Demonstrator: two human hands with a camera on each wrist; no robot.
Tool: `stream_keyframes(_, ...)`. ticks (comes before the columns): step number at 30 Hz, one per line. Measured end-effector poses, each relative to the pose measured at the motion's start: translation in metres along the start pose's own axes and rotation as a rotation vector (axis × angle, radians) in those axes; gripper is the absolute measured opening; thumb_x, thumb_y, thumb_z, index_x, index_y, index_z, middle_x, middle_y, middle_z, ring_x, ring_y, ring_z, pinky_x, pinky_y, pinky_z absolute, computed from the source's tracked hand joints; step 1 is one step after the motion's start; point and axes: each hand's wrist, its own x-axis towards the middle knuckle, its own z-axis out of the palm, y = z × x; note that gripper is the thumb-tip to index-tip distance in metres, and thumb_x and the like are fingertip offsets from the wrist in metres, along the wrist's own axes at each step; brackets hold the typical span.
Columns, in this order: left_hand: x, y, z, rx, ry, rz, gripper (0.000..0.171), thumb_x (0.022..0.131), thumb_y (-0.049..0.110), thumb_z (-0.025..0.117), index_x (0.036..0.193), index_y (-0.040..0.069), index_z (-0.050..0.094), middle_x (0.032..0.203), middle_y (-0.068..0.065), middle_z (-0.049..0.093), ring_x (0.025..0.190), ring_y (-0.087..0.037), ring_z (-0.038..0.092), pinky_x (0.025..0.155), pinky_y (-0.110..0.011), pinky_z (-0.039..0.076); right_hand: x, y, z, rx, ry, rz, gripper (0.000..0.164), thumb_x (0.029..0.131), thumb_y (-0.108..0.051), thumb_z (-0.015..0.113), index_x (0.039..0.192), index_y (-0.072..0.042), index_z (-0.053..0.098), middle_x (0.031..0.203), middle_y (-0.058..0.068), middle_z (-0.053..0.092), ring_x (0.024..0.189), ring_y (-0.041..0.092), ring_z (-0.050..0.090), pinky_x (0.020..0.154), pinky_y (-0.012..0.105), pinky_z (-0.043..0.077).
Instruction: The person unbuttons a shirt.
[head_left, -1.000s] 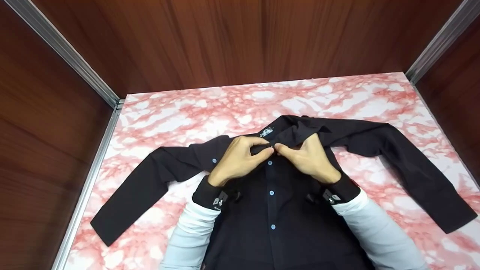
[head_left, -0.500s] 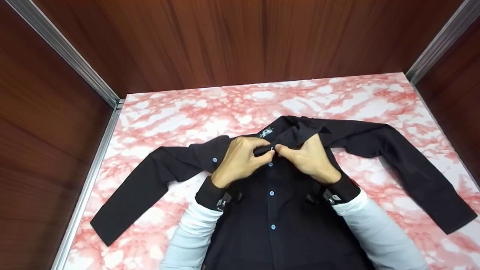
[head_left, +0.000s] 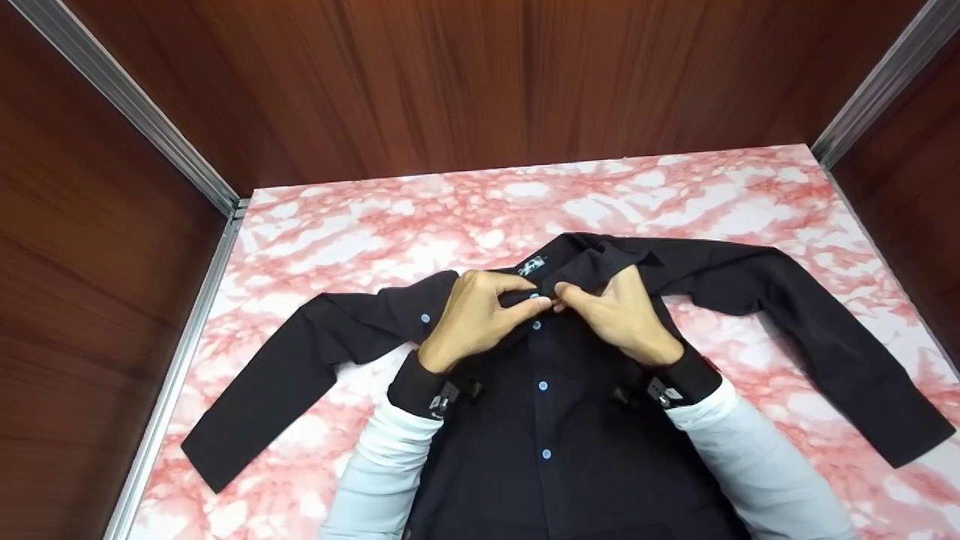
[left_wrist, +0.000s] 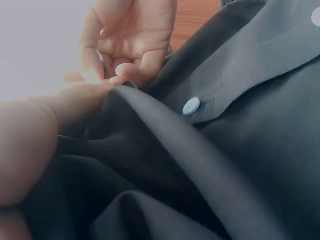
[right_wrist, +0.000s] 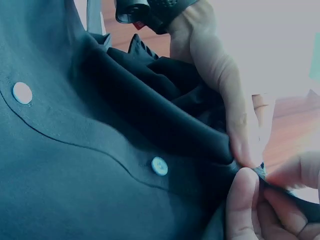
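1. Nearest lay the person's pale sleeves point(head_left: 386, 457) and black wrist straps point(head_left: 416, 386), which hid some of the cloth beneath
2. The black shirt point(head_left: 622, 472) lay front up on the marbled tabletop point(head_left: 352, 232); its hem ran out of view, so the lowest part could not be judged
3. Up the middle, three blue buttons point(head_left: 546, 454) sat in line on the front strip, and by their look that stretch was already fastened
4. Just short of the collar, the left hand point(head_left: 476, 315) pinched the shirt between thumb and forefinger, a fourth button point(head_left: 534, 295) showing between them; the right hand point(head_left: 626, 319) was clamped on the cloth edge alongside, thumb against fingers
5. That upper fastening seemed the part left to finish; fingers covered it, so whether the button was through its hole could not be told
6. A lone button point(head_left: 425, 318) showed beside the left hand, its place on the shirt unclear
7. The collar point(head_left: 589, 270) stood partly folded by the right hand, its bunched cloth probably crowding the work, with a label point(head_left: 532, 265) inside the neck
8. Farthest off, wooden panels point(head_left: 480, 82) and metal strips point(head_left: 142, 97) enclosed the tabletop, apparently hindering nothing
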Motion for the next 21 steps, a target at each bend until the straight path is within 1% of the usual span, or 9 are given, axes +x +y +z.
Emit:
stream_keyframes(2,0.001,-0.002,-0.004,-0.007,-0.014,-0.011,0.021,0.1,0.036,0.087,0.101,0.015,0.091,0.098,0.001,0.089,0.093,-0.018,0.084,0.083,-0.041,0.064,0.001,-0.001,-0.001,0.105,0.002,0.014,0.01,0.101,0.009,0.069,0.102,0.015,0.077,0.086,0.007,0.082,0.079,0.015,0.081,0.08,0.029,0.068)
stream_keyframes(4,0.001,-0.004,-0.009,-0.008,-0.04,-0.026,0.023,0.105,0.036,0.082,0.098,0.015,0.089,0.092,0.002,0.086,0.088,-0.016,0.08,0.082,-0.038,0.061,0.001,-0.003,-0.002,0.238,0.007,0.029,0.012,0.104,0.012,0.063,0.106,0.021,0.071,0.093,0.012,0.083,0.084,0.02,0.084,0.085,0.037,0.071)
stream_keyframes(7,0.0,-0.006,-0.017,0.009,-0.09,-0.057,0.026,0.111,0.03,0.072,0.096,0.012,0.082,0.087,-0.002,0.078,0.083,-0.018,0.07,0.08,-0.037,0.055,0.001,-0.007,-0.003,0.392,0.021,0.05,0.016,0.106,0.013,0.056,0.111,0.022,0.068,0.102,0.019,0.083,0.091,0.029,0.086,0.089,0.049,0.071)
stream_keyframes(9,-0.001,-0.006,-0.021,0.027,-0.123,-0.074,0.023,0.114,0.024,0.066,0.1,0.009,0.077,0.089,-0.005,0.074,0.083,-0.021,0.067,0.082,-0.039,0.054,0.0,-0.009,-0.004,0.424,0.028,0.059,0.02,0.107,0.012,0.053,0.115,0.022,0.068,0.106,0.021,0.083,0.097,0.032,0.087,0.092,0.052,0.07)
stream_keyframes(11,-0.001,-0.007,-0.022,0.024,-0.154,-0.08,0.017,0.113,0.013,0.061,0.111,0.006,0.076,0.1,-0.008,0.079,0.092,-0.023,0.074,0.089,-0.042,0.059,0.0,-0.011,-0.004,0.425,0.02,0.063,0.024,0.108,0.011,0.051,0.121,0.023,0.067,0.112,0.024,0.082,0.103,0.031,0.086,0.095,0.053,0.069)
stream_keyframes(14,-0.001,-0.007,-0.019,-0.028,-0.2,-0.074,0.028,0.108,0.001,0.055,0.129,0.003,0.074,0.117,-0.014,0.083,0.111,-0.028,0.08,0.1,-0.045,0.063,-0.002,-0.013,-0.003,0.427,-0.019,0.06,0.028,0.11,0.01,0.049,0.128,0.026,0.064,0.121,0.025,0.08,0.114,0.031,0.084,0.1,0.053,0.067)
stream_keyframes(16,0.0,-0.006,-0.016,-0.069,-0.228,-0.084,0.034,0.107,0.002,0.054,0.135,0.003,0.074,0.126,-0.015,0.083,0.118,-0.027,0.079,0.105,-0.045,0.062,-0.003,-0.013,-0.003,0.444,-0.047,0.051,0.029,0.112,0.009,0.048,0.13,0.026,0.063,0.125,0.026,0.079,0.12,0.033,0.082,0.104,0.054,0.065)
stream_keyframes(18,0.001,-0.006,-0.014,-0.095,-0.249,-0.1,0.033,0.11,0.009,0.054,0.135,0.005,0.076,0.124,-0.012,0.083,0.115,-0.024,0.078,0.104,-0.043,0.061,-0.003,-0.014,-0.004,0.469,-0.066,0.035,0.029,0.113,0.008,0.047,0.131,0.023,0.064,0.128,0.025,0.078,0.123,0.035,0.08,0.106,0.056,0.064)
stream_keyframes(21,0.001,-0.005,-0.013,-0.123,-0.257,-0.137,0.029,0.115,0.025,0.058,0.127,0.011,0.08,0.118,-0.007,0.081,0.108,-0.02,0.073,0.1,-0.039,0.057,-0.002,-0.013,-0.005,0.505,-0.075,0.002,0.029,0.115,0.006,0.048,0.133,0.02,0.065,0.128,0.024,0.077,0.124,0.035,0.08,0.107,0.058,0.063)
